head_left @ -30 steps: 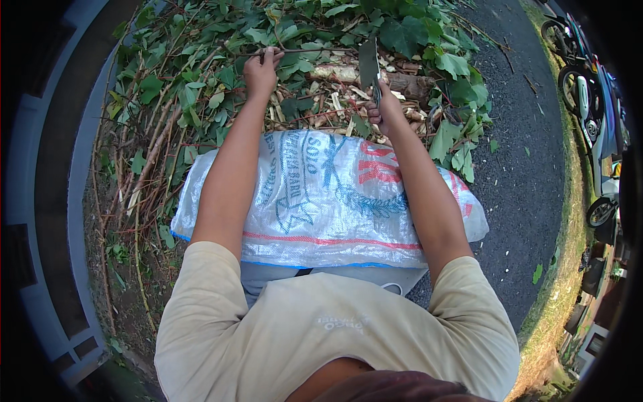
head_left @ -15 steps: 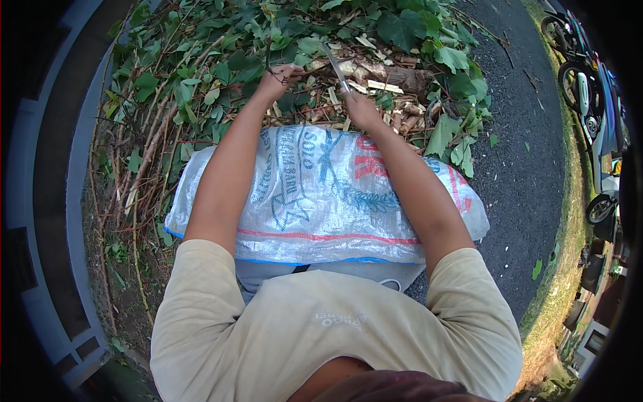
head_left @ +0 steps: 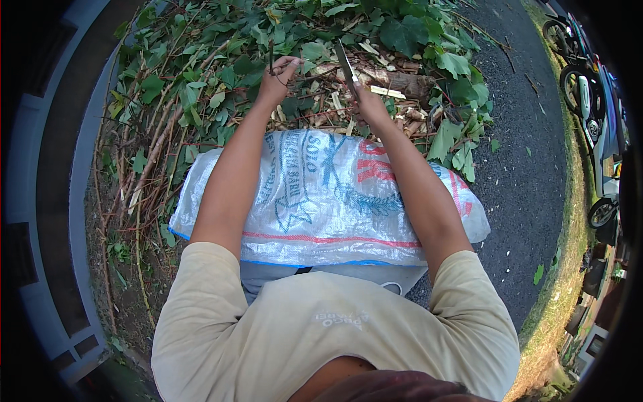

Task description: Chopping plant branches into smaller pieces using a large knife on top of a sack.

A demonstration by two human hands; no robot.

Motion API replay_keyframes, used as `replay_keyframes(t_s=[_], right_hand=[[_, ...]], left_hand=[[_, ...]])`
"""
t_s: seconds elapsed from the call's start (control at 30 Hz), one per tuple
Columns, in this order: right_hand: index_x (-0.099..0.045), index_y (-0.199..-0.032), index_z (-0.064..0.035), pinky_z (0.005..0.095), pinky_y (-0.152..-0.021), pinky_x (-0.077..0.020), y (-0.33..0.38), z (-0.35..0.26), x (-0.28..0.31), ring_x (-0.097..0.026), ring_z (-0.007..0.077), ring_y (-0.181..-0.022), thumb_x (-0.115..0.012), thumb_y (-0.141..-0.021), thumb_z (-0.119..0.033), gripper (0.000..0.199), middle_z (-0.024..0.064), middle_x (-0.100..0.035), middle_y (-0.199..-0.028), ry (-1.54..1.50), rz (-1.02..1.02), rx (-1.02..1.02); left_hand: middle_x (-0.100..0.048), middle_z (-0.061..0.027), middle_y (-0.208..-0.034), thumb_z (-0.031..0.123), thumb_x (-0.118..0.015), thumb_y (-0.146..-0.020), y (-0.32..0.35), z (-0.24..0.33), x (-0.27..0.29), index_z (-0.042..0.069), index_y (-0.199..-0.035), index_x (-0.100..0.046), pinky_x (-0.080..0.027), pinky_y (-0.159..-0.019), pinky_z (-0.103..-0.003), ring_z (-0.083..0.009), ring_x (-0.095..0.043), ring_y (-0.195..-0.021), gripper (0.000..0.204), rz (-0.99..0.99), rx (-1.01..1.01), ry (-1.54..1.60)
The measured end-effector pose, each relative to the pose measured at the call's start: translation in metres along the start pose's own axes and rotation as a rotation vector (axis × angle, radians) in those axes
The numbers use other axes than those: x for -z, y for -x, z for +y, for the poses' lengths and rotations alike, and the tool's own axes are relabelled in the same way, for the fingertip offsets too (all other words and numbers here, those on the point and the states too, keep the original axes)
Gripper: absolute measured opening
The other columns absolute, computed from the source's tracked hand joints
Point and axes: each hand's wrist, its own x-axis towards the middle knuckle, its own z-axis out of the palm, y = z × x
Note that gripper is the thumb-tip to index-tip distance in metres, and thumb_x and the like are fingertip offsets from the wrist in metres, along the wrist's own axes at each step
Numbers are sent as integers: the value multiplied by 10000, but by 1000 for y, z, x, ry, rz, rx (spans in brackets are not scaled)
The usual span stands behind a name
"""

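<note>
Dark stick (head_left: 270, 55) rises from your left hand (head_left: 276, 82), toward 11 o'clock, its free end pointing at 12. That hand's fingers are bunched around the stick; how tightly, I cannot tell. Your right hand (head_left: 368, 106), at 1 o'clock, is wrapped around the handle of a knife (head_left: 344, 59), whose blade leans toward 11.

Compared with a second ago, the blade is closer to your left hand and turned more edge-on, and the stick no longer reaches straight across toward 3 o'clock. Its upright part and the blade stand apart, so I judge that no cut is landing on that part at this instant.

Counting up: two hands, one stick visibly held, one knife, one thick log (head_left: 414, 84) at 1 o'clock, and one white sack (head_left: 328, 218) at the dial's centre, beneath your forearms. Wood chips (head_left: 335, 102) near 12 and leaves (head_left: 404, 33) beyond are too many to count. Toward 3 o'clock stand parked motorbikes (head_left: 592, 127), at least two, overlapping.
</note>
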Motion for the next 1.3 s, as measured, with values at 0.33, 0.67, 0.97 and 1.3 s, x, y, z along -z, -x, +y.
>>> replay_keyframes(t_s=[0.33, 0.67, 0.97, 1.3], right_hand=[[-612, -957, 27, 451, -746, -513, 19, -2, -24, -678, 350, -779, -395, -1083, -568, 645, 194, -677, -831, 393, 256, 549], [-542, -917, -129, 278, -439, -253, 25, -24, -7, -331, 74, -473, -471, -1056, -591, 487, -48, -393, -623, -156, -43, -65], [-486, -824, -88, 230, -476, -287, 74, -104, -14, -375, 45, -538, -626, -1071, -322, 367, -40, -418, -631, -357, 95, 899], [-633, -914, -77, 326, -465, -354, 0, 25, -17, -458, 138, -507, -666, -979, -337, 270, -2, -519, -647, 49, 31, -87]], left_hand=[[-520, 55, -662, 352, -602, -1058, 6, -19, 6, 121, -1093, -752, -344, -512, -248, -40, -479, -625, 278, -11, 22, -123], [-556, 62, -726, 338, -591, -1061, 1, -31, 1, 119, -1110, -748, -457, -668, -268, -65, -521, -716, 274, -7, 33, -117], [-444, 72, -647, 327, -577, -1071, -2, -22, -1, 95, -1106, -740, -348, -596, -263, -50, -402, -618, 286, 19, -34, -169], [-392, 65, -674, 259, -450, -1122, 0, -23, -11, 76, -1222, -662, -416, -657, -259, -55, -379, -626, 298, 19, -4, -99]])
